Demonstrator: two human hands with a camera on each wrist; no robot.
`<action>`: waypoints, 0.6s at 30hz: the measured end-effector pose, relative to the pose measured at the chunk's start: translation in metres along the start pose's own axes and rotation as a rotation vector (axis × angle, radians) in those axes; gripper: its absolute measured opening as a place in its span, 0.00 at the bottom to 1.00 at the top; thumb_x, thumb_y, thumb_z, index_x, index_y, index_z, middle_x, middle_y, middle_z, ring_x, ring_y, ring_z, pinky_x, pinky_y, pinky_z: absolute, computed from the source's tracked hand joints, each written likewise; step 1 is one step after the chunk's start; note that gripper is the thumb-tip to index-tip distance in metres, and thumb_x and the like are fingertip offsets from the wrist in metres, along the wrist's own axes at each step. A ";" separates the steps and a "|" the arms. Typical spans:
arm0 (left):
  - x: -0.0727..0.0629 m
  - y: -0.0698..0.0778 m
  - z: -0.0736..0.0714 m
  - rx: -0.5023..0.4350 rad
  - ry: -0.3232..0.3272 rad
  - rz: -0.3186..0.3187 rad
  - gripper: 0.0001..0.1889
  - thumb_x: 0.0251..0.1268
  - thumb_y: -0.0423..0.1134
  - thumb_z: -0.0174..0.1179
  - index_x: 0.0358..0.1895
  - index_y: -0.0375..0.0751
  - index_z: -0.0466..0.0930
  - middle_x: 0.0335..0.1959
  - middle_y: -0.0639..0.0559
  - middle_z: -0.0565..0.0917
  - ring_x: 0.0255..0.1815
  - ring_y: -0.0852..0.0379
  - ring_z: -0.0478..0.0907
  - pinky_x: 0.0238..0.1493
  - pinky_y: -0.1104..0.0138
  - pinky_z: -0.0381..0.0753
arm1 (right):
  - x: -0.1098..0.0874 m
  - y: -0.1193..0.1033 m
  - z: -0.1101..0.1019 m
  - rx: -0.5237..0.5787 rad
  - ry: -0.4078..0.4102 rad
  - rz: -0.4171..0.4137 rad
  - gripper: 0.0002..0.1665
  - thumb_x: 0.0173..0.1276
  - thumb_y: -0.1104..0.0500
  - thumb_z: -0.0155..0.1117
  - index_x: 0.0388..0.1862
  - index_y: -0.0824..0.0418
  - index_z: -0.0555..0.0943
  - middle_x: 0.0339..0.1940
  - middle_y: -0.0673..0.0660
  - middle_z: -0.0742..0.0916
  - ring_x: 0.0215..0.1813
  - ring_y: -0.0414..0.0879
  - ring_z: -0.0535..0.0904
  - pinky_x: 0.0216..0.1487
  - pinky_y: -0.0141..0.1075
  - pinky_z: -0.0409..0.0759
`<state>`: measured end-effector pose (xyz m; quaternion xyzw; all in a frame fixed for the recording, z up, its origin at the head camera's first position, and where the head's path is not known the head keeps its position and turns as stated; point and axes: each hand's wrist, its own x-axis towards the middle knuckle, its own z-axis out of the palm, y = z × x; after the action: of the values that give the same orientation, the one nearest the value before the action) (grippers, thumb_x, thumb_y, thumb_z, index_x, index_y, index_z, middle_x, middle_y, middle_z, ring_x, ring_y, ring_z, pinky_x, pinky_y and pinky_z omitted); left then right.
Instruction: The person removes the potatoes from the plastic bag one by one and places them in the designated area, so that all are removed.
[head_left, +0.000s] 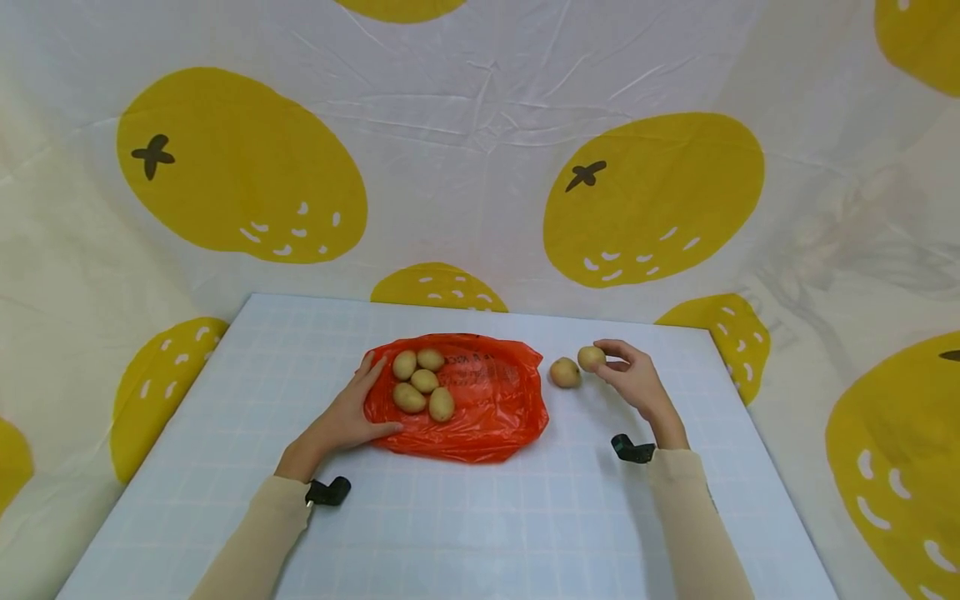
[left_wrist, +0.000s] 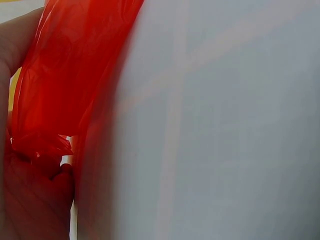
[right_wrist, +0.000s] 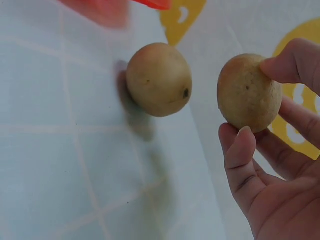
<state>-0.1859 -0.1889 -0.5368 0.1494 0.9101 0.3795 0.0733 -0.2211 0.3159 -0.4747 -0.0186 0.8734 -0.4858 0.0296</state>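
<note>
My right hand [head_left: 633, 379] pinches a potato [right_wrist: 249, 92] between thumb and fingertips, to the right of the red bag. A second potato [head_left: 565, 372] with a dark spot lies on the table just left of it. Several more potatoes [head_left: 424, 382] are grouped on the left half of a red plastic bag [head_left: 487, 408]; whether they are inside it or on top, I cannot tell. My left hand [head_left: 352, 412] rests against the bag's left end, thumb and fingers spread wide. In the left wrist view the red plastic [left_wrist: 75, 65] hides part of that hand.
A pale checked table [head_left: 465, 525] lies under everything. Cloth with large yellow fruit prints [head_left: 247, 167] hangs behind and beside it. Small black devices [head_left: 328, 492] are worn at both wrists, over beige sleeves [head_left: 251, 533].
</note>
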 end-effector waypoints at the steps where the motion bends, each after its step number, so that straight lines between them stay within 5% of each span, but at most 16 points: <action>1: 0.000 0.000 0.000 0.001 0.000 -0.005 0.64 0.52 0.60 0.76 0.86 0.49 0.41 0.87 0.40 0.37 0.84 0.28 0.41 0.74 0.29 0.56 | 0.000 0.002 0.000 0.001 -0.002 0.004 0.30 0.73 0.50 0.68 0.70 0.58 0.76 0.71 0.63 0.79 0.61 0.60 0.81 0.57 0.37 0.80; 18: 0.000 -0.001 0.001 0.004 0.005 -0.013 0.64 0.52 0.61 0.76 0.86 0.49 0.41 0.87 0.40 0.38 0.84 0.29 0.42 0.74 0.30 0.57 | 0.002 0.024 -0.001 0.006 0.007 0.057 0.31 0.73 0.50 0.67 0.70 0.60 0.75 0.71 0.65 0.78 0.63 0.62 0.80 0.50 0.28 0.81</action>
<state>-0.1859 -0.1891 -0.5378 0.1425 0.9119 0.3778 0.0732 -0.2232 0.3294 -0.4946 0.0081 0.8722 -0.4875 0.0405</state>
